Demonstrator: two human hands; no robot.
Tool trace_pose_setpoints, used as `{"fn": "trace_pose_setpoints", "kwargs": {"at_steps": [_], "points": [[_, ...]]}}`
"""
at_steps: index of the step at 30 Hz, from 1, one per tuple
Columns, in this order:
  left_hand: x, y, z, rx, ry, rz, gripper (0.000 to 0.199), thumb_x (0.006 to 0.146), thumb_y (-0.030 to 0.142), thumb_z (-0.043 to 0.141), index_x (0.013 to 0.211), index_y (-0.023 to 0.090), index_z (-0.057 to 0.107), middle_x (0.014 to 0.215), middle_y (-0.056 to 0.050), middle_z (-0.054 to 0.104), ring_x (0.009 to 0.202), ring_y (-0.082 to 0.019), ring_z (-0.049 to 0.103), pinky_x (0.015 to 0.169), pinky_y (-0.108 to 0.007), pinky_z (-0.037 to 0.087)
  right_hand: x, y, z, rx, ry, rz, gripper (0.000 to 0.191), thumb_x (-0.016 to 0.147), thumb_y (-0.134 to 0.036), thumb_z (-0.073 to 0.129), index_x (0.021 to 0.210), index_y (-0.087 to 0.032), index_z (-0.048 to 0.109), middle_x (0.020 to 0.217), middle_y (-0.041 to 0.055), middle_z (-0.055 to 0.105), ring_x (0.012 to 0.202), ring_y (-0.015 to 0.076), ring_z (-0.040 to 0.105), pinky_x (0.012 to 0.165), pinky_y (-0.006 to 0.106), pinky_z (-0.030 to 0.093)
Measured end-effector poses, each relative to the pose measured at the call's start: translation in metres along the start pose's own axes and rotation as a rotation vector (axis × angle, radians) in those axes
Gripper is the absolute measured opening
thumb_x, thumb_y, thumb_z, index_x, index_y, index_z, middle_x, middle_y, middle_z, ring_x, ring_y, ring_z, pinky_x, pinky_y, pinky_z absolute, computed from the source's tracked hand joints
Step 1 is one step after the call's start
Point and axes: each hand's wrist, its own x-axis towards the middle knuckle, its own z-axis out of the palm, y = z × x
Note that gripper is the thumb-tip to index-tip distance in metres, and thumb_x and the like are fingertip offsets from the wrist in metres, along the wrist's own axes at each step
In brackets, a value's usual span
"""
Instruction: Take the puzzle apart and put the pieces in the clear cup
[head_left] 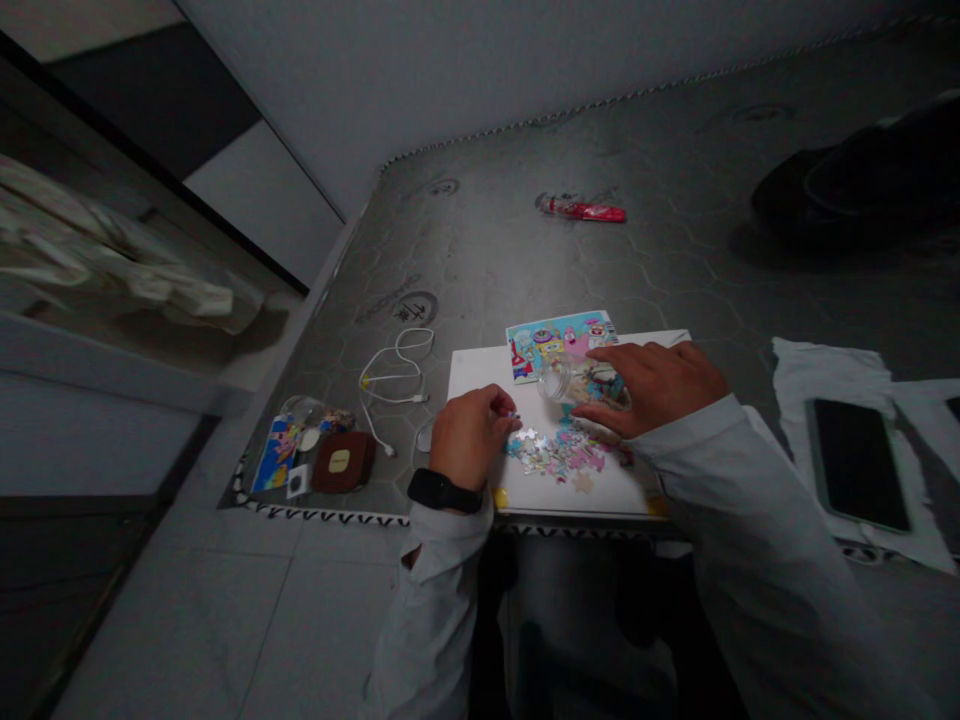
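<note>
My right hand [656,385] is wrapped round a clear jar [555,381] that lies tilted on its side, its mouth to the left. Jigsaw pieces [600,380] show inside the jar. Below it, a loose heap of pink, blue and white jigsaw puzzle pieces [559,452] is spread over a white board [476,372]. My left hand [469,430], with a black watch on the wrist, is at the heap's left edge. Its thumb and fingers pinch what looks like a small puzzle piece. A colourful cartoon picture card [529,342] rests at the board's back edge, partly behind the jar.
To the left lie a white cable [397,370], a brown case [343,462] and a clear bag with a blue cartoon card [277,452]. A red-handled tool [592,211] lies farther back. On the right, a phone [859,465] rests on white tissue [825,365]; a dark object [847,190] stands behind.
</note>
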Motion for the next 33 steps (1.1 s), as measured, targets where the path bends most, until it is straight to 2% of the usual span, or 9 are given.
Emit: {"fn": "trace_pose_setpoints", "kwargs": {"at_steps": [5, 8, 11, 16, 20, 23, 29, 33], "points": [[-0.004, -0.005, -0.013, -0.058, 0.009, -0.021, 0.006, 0.081, 0.023, 0.076, 0.084, 0.024, 0.071, 0.082, 0.005, 0.074, 0.08, -0.015, 0.067, 0.071, -0.028, 0.04, 0.001, 0.0, 0.0, 0.011, -0.03, 0.036, 0.069, 0.074, -0.064, 0.075, 0.122, -0.015, 0.065, 0.111, 0.0119, 0.074, 0.091, 0.03, 0.068, 0.076, 0.04, 0.035], [-0.008, -0.013, -0.027, -0.047, 0.012, -0.091, 0.006, 0.083, 0.025, 0.075, 0.089, 0.024, 0.072, 0.085, 0.004, 0.075, 0.08, -0.015, 0.067, 0.071, -0.028, 0.04, 0.001, 0.001, -0.001, 0.008, -0.049, 0.03, 0.068, 0.077, -0.065, 0.072, 0.123, -0.015, 0.064, 0.113, 0.0123, 0.074, 0.093, 0.0302, 0.068, 0.077, 0.04, 0.036], [-0.01, -0.02, -0.035, -0.041, -0.041, -0.155, 0.009, 0.084, 0.022, 0.072, 0.093, 0.024, 0.072, 0.083, 0.003, 0.075, 0.081, -0.015, 0.067, 0.072, -0.028, 0.041, 0.0, 0.003, 0.001, 0.001, -0.043, 0.011, 0.067, 0.078, -0.066, 0.07, 0.123, -0.016, 0.064, 0.112, 0.0119, 0.074, 0.092, 0.0297, 0.068, 0.077, 0.039, 0.036], [-0.009, -0.023, -0.031, 0.015, -0.119, -0.164, 0.018, 0.076, 0.022, 0.081, 0.091, 0.023, 0.073, 0.083, 0.003, 0.073, 0.079, -0.016, 0.065, 0.07, -0.028, 0.041, -0.002, 0.007, 0.005, -0.007, -0.003, -0.02, 0.066, 0.079, -0.067, 0.068, 0.121, -0.017, 0.063, 0.109, 0.0115, 0.075, 0.089, 0.0297, 0.069, 0.075, 0.04, 0.036], [-0.009, -0.021, -0.028, 0.122, -0.079, -0.16, 0.011, 0.076, 0.025, 0.081, 0.085, 0.026, 0.075, 0.091, 0.001, 0.074, 0.09, -0.02, 0.066, 0.077, -0.031, 0.042, -0.001, 0.007, 0.006, 0.025, -0.026, -0.017, 0.067, 0.081, -0.069, 0.064, 0.123, -0.017, 0.063, 0.109, 0.0123, 0.074, 0.09, 0.031, 0.068, 0.076, 0.041, 0.037], [-0.01, -0.021, -0.028, 0.15, -0.049, -0.151, 0.007, 0.077, 0.025, 0.079, 0.083, 0.026, 0.075, 0.095, 0.0, 0.075, 0.095, -0.022, 0.066, 0.08, -0.033, 0.043, 0.0, 0.004, 0.003, 0.054, -0.072, 0.014, 0.061, 0.084, -0.064, 0.064, 0.124, -0.017, 0.063, 0.113, 0.0148, 0.073, 0.094, 0.0324, 0.066, 0.078, 0.043, 0.037], [-0.01, -0.022, -0.03, 0.116, 0.021, -0.144, 0.026, 0.074, 0.03, 0.083, 0.097, 0.026, 0.072, 0.097, 0.001, 0.074, 0.092, -0.02, 0.066, 0.081, -0.032, 0.044, 0.001, 0.001, -0.006, 0.091, -0.133, 0.035, 0.06, 0.087, -0.062, 0.061, 0.126, -0.017, 0.063, 0.115, 0.0168, 0.072, 0.098, 0.0363, 0.065, 0.08, 0.047, 0.038], [-0.009, -0.024, -0.028, 0.151, -0.007, -0.141, 0.029, 0.071, 0.03, 0.086, 0.097, 0.027, 0.074, 0.1, 0.001, 0.073, 0.096, -0.021, 0.065, 0.081, -0.032, 0.044, 0.001, 0.001, -0.005, 0.086, -0.115, 0.042, 0.061, 0.085, -0.062, 0.063, 0.125, -0.016, 0.064, 0.114, 0.0154, 0.072, 0.097, 0.0357, 0.066, 0.08, 0.046, 0.039]]}}
